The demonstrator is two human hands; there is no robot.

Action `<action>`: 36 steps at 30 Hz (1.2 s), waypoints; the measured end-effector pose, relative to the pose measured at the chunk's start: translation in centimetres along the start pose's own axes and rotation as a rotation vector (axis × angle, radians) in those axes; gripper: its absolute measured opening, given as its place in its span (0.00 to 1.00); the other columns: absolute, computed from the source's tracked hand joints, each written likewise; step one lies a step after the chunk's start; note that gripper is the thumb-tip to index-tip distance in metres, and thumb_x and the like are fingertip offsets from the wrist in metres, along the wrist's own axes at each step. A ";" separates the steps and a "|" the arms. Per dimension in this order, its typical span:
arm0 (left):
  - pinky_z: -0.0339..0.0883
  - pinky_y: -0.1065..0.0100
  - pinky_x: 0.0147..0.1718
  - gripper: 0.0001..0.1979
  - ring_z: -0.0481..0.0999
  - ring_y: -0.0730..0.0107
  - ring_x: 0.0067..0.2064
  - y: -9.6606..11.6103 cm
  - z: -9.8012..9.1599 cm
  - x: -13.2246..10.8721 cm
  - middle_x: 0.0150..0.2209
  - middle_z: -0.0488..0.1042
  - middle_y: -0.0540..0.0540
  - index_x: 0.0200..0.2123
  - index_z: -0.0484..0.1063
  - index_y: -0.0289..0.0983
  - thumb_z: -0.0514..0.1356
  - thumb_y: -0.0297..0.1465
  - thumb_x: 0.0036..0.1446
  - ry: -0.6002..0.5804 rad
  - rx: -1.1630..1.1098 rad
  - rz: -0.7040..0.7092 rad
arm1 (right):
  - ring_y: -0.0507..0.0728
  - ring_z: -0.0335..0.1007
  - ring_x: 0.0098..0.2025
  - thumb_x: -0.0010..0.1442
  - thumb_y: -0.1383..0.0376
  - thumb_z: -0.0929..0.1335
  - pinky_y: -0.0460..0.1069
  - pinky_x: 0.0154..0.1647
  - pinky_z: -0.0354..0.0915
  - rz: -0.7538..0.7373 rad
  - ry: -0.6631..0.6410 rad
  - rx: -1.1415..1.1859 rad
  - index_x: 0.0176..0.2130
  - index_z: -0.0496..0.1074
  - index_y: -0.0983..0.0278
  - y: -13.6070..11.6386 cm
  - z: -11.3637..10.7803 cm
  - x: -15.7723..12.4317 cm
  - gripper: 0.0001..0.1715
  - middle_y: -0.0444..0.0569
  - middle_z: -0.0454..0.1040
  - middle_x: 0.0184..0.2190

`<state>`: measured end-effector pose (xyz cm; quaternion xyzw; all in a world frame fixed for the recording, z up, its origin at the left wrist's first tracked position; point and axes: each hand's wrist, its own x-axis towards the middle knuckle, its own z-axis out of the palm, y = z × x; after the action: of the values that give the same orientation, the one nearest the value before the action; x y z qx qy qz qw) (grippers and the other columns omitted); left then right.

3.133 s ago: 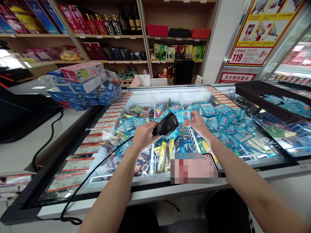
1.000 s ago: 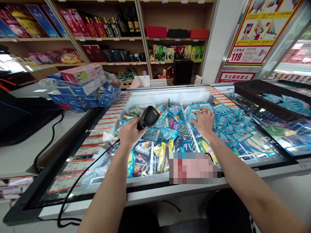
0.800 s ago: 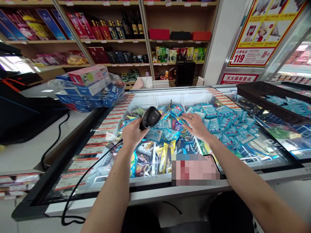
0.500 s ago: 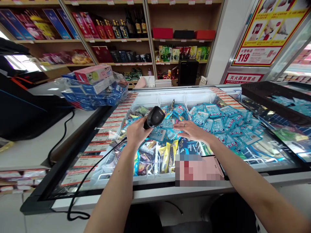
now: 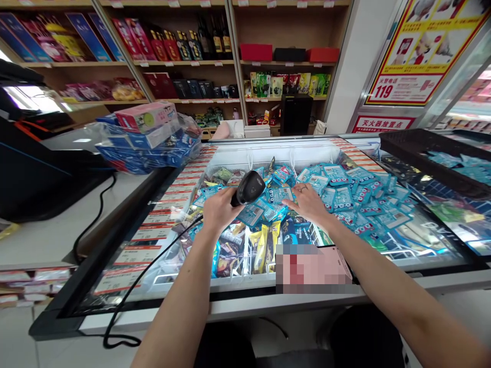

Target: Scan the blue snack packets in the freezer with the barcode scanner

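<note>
My left hand [image 5: 219, 212] is wrapped round the handle of a black barcode scanner [image 5: 250, 187], its head tilted over the packets on the freezer glass. My right hand [image 5: 311, 205], with a ring on one finger, has its thumb and fingers at the right edge of a small blue packet [image 5: 279, 195], apparently pinching it. That packet lies just right of the scanner head. More blue packets [image 5: 251, 214] are under and in front of the scanner. To the right of my right hand spreads a large loose pile of like blue packets [image 5: 360, 191].
A phone [image 5: 330, 266], partly blurred out, lies at the freezer's front edge [image 5: 291, 302]. The scanner's cable [image 5: 153, 263] runs down the left side. Bagged boxes [image 5: 148, 135] stand at the left, a dark tray of blue packets [image 5: 433, 153] at the right. Stocked shelves are behind.
My right hand has shifted right and its fingers have drawn back and bent. A blue packet lies further right than before. The scanner has moved slightly right and down.
</note>
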<state>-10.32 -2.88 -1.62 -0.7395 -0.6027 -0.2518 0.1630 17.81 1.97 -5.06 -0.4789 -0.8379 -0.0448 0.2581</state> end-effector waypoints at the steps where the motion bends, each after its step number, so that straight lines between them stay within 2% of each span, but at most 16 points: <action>1: 0.61 0.68 0.30 0.17 0.74 0.60 0.40 0.0 0.0 0.0 0.40 0.76 0.46 0.41 0.71 0.40 0.56 0.41 0.50 -0.003 -0.003 0.002 | 0.65 0.60 0.52 0.56 0.44 0.61 0.59 0.53 0.57 -0.002 -0.009 -0.004 0.47 0.69 0.67 0.0 0.2 0.1 0.34 0.59 0.69 0.46; 9: 0.61 0.68 0.31 0.16 0.74 0.61 0.40 0.2 0.1 0.1 0.39 0.76 0.46 0.41 0.71 0.40 0.56 0.40 0.50 0.010 -0.007 0.038 | 0.61 0.61 0.51 0.54 0.49 0.66 0.57 0.54 0.58 0.099 -0.038 0.134 0.43 0.71 0.63 0.9 0.9 0.4 0.24 0.54 0.69 0.46; 13: 0.61 0.68 0.30 0.17 0.74 0.61 0.40 0.4 0.1 0.2 0.39 0.76 0.46 0.41 0.71 0.40 0.56 0.41 0.50 0.004 0.011 0.033 | 0.63 0.61 0.51 0.55 0.46 0.63 0.59 0.53 0.58 0.124 -0.013 0.117 0.43 0.70 0.63 0.5 0.9 0.3 0.27 0.56 0.69 0.46; 17: 0.61 0.68 0.30 0.16 0.74 0.61 0.41 0.6 0.1 0.2 0.39 0.76 0.45 0.41 0.71 0.40 0.55 0.41 0.51 -0.002 0.006 0.046 | 0.63 0.60 0.52 0.54 0.45 0.64 0.58 0.54 0.56 0.072 -0.011 0.093 0.44 0.70 0.64 0.3 0.8 0.2 0.29 0.56 0.69 0.46; 22: 0.61 0.68 0.31 0.17 0.74 0.61 0.41 0.6 0.1 0.2 0.39 0.76 0.45 0.42 0.71 0.40 0.55 0.41 0.51 -0.010 -0.014 0.059 | 0.62 0.61 0.51 0.50 0.51 0.69 0.57 0.51 0.59 0.146 -0.035 0.175 0.39 0.71 0.60 0.7 0.9 0.4 0.20 0.52 0.69 0.45; 29: 0.61 0.68 0.31 0.17 0.74 0.61 0.40 0.5 0.2 0.2 0.39 0.76 0.46 0.43 0.71 0.41 0.56 0.40 0.51 0.012 -0.030 0.065 | 0.59 0.67 0.38 0.48 0.54 0.71 0.54 0.39 0.63 0.260 -0.055 0.373 0.32 0.69 0.60 0.5 -0.5 1.0 0.14 0.47 0.72 0.34; 33: 0.60 0.68 0.30 0.16 0.74 0.62 0.39 0.6 0.1 0.2 0.37 0.76 0.46 0.42 0.71 0.40 0.56 0.39 0.50 0.004 -0.029 0.052 | 0.54 0.65 0.27 0.49 0.54 0.69 0.51 0.30 0.63 0.320 0.018 0.621 0.28 0.66 0.60 1.3 -0.6 1.2 0.13 0.43 0.70 0.25; 36: 0.61 0.68 0.31 0.16 0.74 0.62 0.39 0.7 0.0 0.2 0.37 0.75 0.46 0.41 0.70 0.40 0.56 0.39 0.50 -0.004 -0.043 0.059 | 0.52 0.64 0.24 0.48 0.56 0.69 0.48 0.26 0.61 0.334 0.088 0.776 0.28 0.63 0.61 2.0 0.0 1.2 0.13 0.41 0.68 0.23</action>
<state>-9.59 -2.89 -1.44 -0.7607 -0.5755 -0.2581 0.1531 18.96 4.02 -4.84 -0.4731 -0.6916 0.2962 0.4585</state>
